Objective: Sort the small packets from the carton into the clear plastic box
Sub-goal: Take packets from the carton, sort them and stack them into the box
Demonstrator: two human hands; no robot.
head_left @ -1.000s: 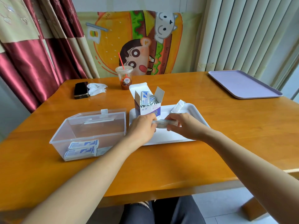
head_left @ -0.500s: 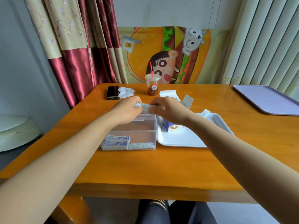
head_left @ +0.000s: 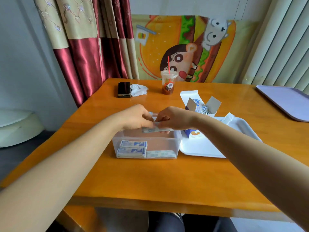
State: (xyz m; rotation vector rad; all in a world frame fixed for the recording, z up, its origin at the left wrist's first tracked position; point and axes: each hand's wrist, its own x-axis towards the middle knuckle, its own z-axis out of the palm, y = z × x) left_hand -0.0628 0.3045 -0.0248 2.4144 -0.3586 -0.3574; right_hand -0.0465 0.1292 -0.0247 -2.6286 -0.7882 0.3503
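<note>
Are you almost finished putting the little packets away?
Partly. Done: stacks of packets already lie in the clear plastic box. In hand: the left hand and right hand hold another bundle over the box. Left: more packets stick out of the open carton.

Wooden table [head_left: 150, 178], glossy orange-brown top. Directly on it: clear plastic box [head_left: 163, 139], near centre; white tray [head_left: 197, 146] just beside the box, to its right; black phone [head_left: 124, 89] and crumpled tissue [head_left: 138, 89], touching, far left; drink cup [head_left: 168, 82] with red straw, far centre; lilac tray [head_left: 287, 101], far right edge
</note>
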